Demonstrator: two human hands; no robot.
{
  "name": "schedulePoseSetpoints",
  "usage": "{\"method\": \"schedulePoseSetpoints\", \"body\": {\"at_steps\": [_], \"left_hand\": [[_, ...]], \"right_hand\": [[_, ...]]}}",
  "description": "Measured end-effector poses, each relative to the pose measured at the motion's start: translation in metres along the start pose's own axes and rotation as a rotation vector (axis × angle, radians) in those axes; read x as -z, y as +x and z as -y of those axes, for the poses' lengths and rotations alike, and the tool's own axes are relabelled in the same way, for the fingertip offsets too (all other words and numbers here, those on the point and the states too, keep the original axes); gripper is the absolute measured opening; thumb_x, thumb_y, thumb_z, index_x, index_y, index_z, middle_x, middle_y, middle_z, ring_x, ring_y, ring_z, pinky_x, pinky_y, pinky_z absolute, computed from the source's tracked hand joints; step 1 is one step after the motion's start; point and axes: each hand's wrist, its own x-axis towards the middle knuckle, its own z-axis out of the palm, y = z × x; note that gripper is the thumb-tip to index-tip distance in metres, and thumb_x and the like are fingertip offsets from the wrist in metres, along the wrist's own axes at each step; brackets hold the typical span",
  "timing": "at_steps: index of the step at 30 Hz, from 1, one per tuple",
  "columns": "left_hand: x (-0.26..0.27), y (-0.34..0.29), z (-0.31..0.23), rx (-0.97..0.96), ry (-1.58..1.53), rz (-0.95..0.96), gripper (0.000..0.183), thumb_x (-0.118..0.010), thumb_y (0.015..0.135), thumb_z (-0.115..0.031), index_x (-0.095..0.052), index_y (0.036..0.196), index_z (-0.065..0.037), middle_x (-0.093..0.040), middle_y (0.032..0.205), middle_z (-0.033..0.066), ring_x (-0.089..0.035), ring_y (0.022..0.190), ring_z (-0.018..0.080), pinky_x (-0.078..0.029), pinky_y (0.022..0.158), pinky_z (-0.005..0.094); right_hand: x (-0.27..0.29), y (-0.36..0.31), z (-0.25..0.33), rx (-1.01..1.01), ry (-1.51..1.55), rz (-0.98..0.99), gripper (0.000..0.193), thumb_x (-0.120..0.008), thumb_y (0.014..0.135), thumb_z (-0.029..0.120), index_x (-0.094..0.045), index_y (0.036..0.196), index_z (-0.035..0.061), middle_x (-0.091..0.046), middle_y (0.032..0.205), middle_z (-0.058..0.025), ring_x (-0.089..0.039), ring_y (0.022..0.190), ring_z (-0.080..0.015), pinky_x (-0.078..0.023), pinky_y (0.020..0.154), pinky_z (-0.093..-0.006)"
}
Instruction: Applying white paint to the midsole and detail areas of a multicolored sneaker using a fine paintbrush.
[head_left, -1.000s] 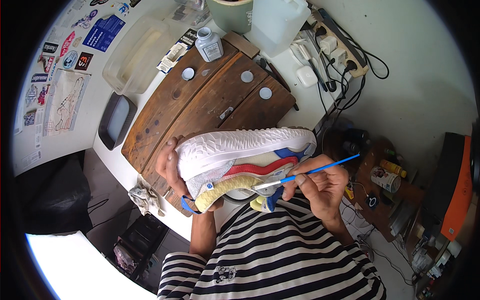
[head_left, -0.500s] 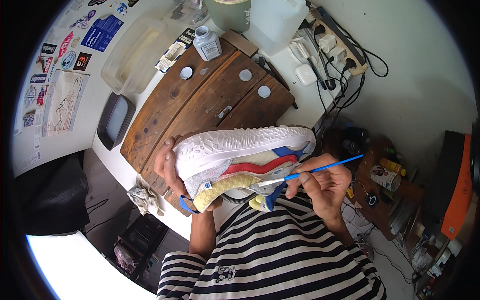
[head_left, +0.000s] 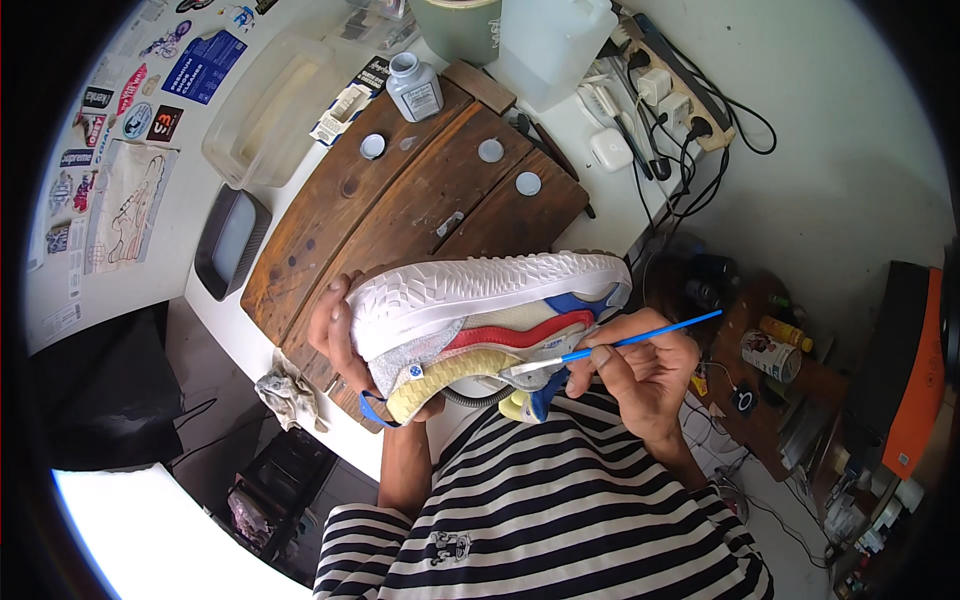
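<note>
A multicoloured sneaker [head_left: 490, 310] lies on its side in the air above the wooden board, its white sole facing away from me. Red, blue, grey and pale yellow panels show along its near side. My left hand [head_left: 340, 335] grips it at the left end, fingers over the sole and the rest of the hand partly hidden behind the shoe. In my right hand [head_left: 640, 375] is a thin blue paintbrush [head_left: 650, 335], pinched between the fingers. Its pale tip meets the grey panel beside the yellow part. A blue loop hangs at the sneaker's left end.
Beyond the sneaker is a dark wooden board [head_left: 330, 220] bearing an uncapped bottle [head_left: 414, 88] and small round lids [head_left: 528, 184]. A clear plastic tub [head_left: 270, 110], a grey tray [head_left: 230, 243] and a crumpled rag [head_left: 288, 388] lie left. A power strip [head_left: 680, 85] with cables stands back right.
My right hand and the paintbrush have shifted slightly to the left, the brush tip sliding along the grey panel. The sneaker and my left hand stay in place.
</note>
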Motion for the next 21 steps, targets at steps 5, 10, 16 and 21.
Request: {"method": "schedulePoseSetpoints", "body": {"at_steps": [5,10,16,21], "left_hand": [[0.0007,0.0013,-0.0009,-0.003,-0.01,0.014,0.102,-0.075,0.085,-0.07,-0.04,0.155,-0.005,-0.047,0.147,0.0212,-0.051,0.14,0.0361,-0.044,0.116,0.0493],[0.0017,0.0002,0.0004,-0.023,0.059,0.017,0.102,-0.073,0.086,-0.071,-0.04,0.154,-0.003,-0.047,0.147,0.0216,-0.051,0.139,0.036,-0.043,0.116,0.0494],[-0.0002,-0.0001,-0.0049,0.055,0.042,-0.003,0.101,-0.075,0.086,-0.068,-0.04,0.154,-0.003,-0.048,0.146,0.0216,-0.051,0.139,0.0358,-0.043,0.116,0.0494],[-0.0006,0.0001,-0.0023,0.005,0.057,0.007,0.097,-0.077,0.087,-0.062,-0.039,0.155,-0.004,-0.047,0.147,0.0215,-0.051,0.14,0.0355,-0.043,0.117,0.0496]], "right_hand": [[-0.0006,0.0003,0.0005,0.01,0.029,-0.009,0.01,-0.063,0.097,-0.011,-0.063,0.107,-0.0112,-0.072,0.086,-0.0174,-0.075,0.071,-0.0202,-0.065,0.065,-0.0312],[-0.0011,-0.0007,-0.0004,0.001,-0.001,-0.028,0.01,-0.063,0.096,-0.012,-0.062,0.107,-0.0119,-0.071,0.086,-0.0166,-0.075,0.071,-0.0205,-0.065,0.065,-0.0316],[-0.001,-0.0005,0.0,0.016,0.008,-0.019,0.01,-0.063,0.096,-0.011,-0.062,0.106,-0.0122,-0.071,0.084,-0.0168,-0.075,0.072,-0.0206,-0.064,0.065,-0.0315],[-0.0046,-0.0014,0.0037,0.016,-0.002,-0.008,0.008,-0.062,0.098,-0.009,-0.06,0.106,-0.0109,-0.07,0.081,-0.0178,-0.072,0.067,-0.0204,-0.062,0.063,-0.0327]]}}
